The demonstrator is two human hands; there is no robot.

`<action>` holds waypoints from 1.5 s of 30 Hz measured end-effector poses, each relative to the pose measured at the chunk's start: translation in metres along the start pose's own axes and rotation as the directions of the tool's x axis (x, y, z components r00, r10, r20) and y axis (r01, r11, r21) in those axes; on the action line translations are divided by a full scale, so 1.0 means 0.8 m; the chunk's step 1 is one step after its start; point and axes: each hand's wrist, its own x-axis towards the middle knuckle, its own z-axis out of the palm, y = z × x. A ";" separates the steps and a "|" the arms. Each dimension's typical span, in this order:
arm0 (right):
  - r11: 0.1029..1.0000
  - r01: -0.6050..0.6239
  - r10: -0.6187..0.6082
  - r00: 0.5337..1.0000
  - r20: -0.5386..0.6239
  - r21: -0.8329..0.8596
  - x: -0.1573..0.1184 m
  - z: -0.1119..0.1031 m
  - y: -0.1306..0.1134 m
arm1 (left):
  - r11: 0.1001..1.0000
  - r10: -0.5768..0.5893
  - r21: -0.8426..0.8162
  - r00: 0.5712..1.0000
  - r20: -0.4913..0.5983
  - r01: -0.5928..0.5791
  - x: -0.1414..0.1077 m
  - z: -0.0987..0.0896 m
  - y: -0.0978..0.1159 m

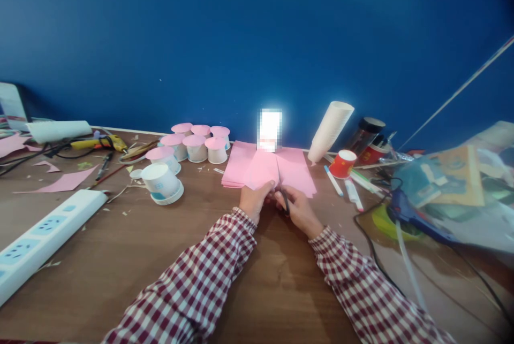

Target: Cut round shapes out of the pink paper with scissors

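My left hand (256, 199) pinches the lower edge of a pink paper sheet (259, 170), thumb on top. My right hand (297, 209) is closed on the dark handles of a pair of scissors (286, 202), whose blades point away from me at the sheet's right side. Both hands are close together, and some fingertips are hidden. Behind and beneath the held sheet lie more pink sheets (299, 170), spread to both sides. A bright, pixelated upright object (269, 130) stands just beyond them, near the blue wall.
Several pink-topped paper cups (196, 148) and a plain white cup (159, 179) stand at left, near a power strip (52, 237) and yellow glue gun (100, 144). At right are stacked cups (331, 130), a red cup (342, 164), markers and a blue glue gun (417, 220) with cords.
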 end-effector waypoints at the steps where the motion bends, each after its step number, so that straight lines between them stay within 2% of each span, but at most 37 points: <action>1: 1.000 -0.002 0.002 1.000 0.000 -0.002 0.000 0.000 0.000 | 1.000 0.000 -0.002 1.000 -0.001 0.000 0.000 0.000 0.000; 26: 0.999 -0.025 0.025 1.000 0.001 -0.035 -0.001 -0.003 0.001 | 0.998 -0.031 0.053 0.998 -0.056 0.034 0.000 0.000 0.008; 32: 0.999 -0.018 0.019 1.000 0.003 -0.031 -0.001 -0.003 0.001 | 1.000 -0.017 0.024 0.999 -0.042 0.018 -0.001 0.001 0.009; 40: 0.999 -0.026 0.026 1.000 0.007 -0.023 -0.001 -0.002 -0.002 | 1.000 -0.006 0.018 0.997 -0.077 0.007 0.000 0.000 0.007; 45: 1.000 -0.015 0.015 1.000 0.004 -0.015 -0.001 -0.002 0.000 | 0.999 -0.038 -0.008 0.995 -0.089 0.038 -0.001 0.002 0.009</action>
